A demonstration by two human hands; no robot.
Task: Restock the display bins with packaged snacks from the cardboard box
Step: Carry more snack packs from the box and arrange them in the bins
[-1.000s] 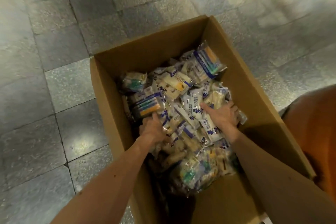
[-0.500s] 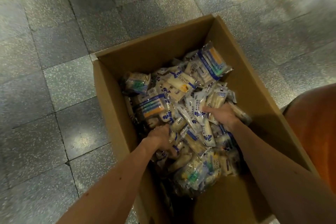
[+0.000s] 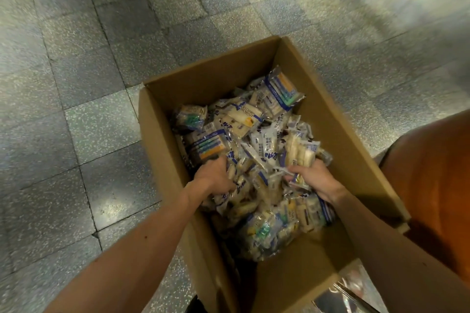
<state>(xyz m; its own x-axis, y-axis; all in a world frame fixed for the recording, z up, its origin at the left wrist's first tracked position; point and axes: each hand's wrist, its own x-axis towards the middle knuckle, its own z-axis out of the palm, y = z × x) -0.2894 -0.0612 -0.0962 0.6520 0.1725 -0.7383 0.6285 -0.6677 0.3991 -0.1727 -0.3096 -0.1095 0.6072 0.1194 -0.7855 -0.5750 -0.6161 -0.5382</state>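
Below, a brown corrugated cardboard box (image 3: pixel 162 150) on the speckled grey tile floor (image 3: pixel 76 84), heaped with packaged snacks (image 3: pixel 244 119): crinkly clear wrappers, blue-and-white print, pale stick shapes inside. Right hand (image 3: pixel 315 180) near the box's right wall, fingers (image 3: pixel 297 170) clamped round a bundle of packets. Left hand (image 3: pixel 213 178) toward the left wall, fingers sunk among wrappers, grip impossible to tell. Lettering blurred; box's near corner cut off.

Open cardboard box (image 3: pixel 338 119) on floor, heaped with clear-wrapped snack packets (image 3: pixel 256 150).
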